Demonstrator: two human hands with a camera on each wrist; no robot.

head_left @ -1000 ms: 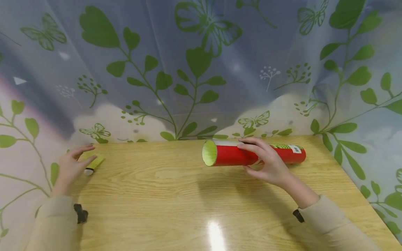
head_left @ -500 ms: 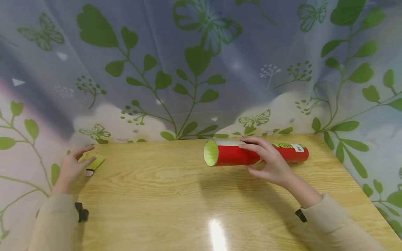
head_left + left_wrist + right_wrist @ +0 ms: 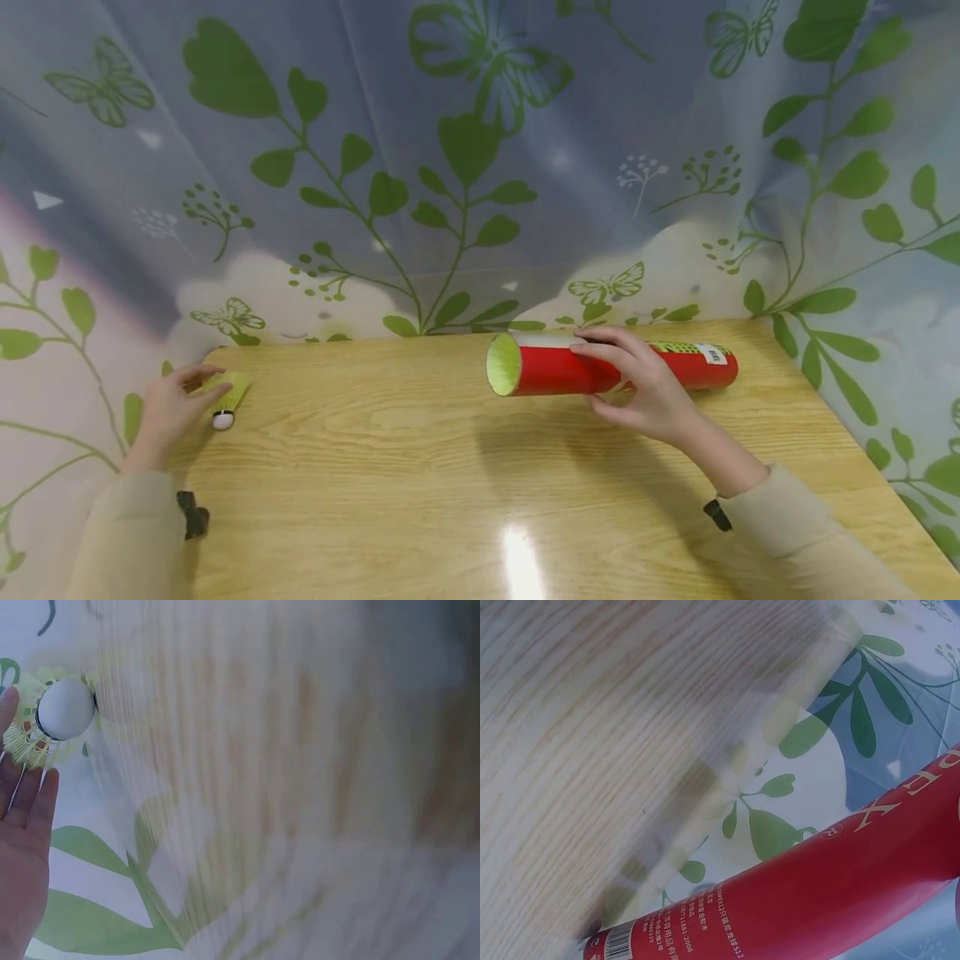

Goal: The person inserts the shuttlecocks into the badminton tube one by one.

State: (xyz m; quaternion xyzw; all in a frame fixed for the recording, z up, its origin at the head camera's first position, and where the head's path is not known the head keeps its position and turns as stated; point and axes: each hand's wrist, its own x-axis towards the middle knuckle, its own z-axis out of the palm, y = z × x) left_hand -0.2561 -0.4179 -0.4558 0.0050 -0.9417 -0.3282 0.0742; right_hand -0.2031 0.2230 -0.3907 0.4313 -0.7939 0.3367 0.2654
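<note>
In the head view, my left hand (image 3: 171, 414) is at the table's left side, pinching the yellow skirt of a shuttlecock (image 3: 222, 422) between thumb and fingers. The shuttlecock's white cork end points toward me. The left wrist view has that round cork (image 3: 66, 710) facing the camera, the netted skirt behind it among my fingers (image 3: 41, 802). On the right, my right hand (image 3: 648, 396) grips a red shuttlecock tube (image 3: 555, 372) round its middle. The tube lies sideways, its open end toward the left with a ribbed yellow-green inside showing. Printed lettering and a barcode run along its red side (image 3: 810, 892).
Both hands work over a light wood-grain table (image 3: 360, 492). A curtain (image 3: 315, 250) printed with green leaves and butterflies hangs along the back and both sides. Small black straps (image 3: 193, 514) sit at the sleeve cuffs.
My left hand has lowered slightly and closed on the shuttlecock, which has turned so its cork points more toward me. The right hand and tube have stayed nearly still.
</note>
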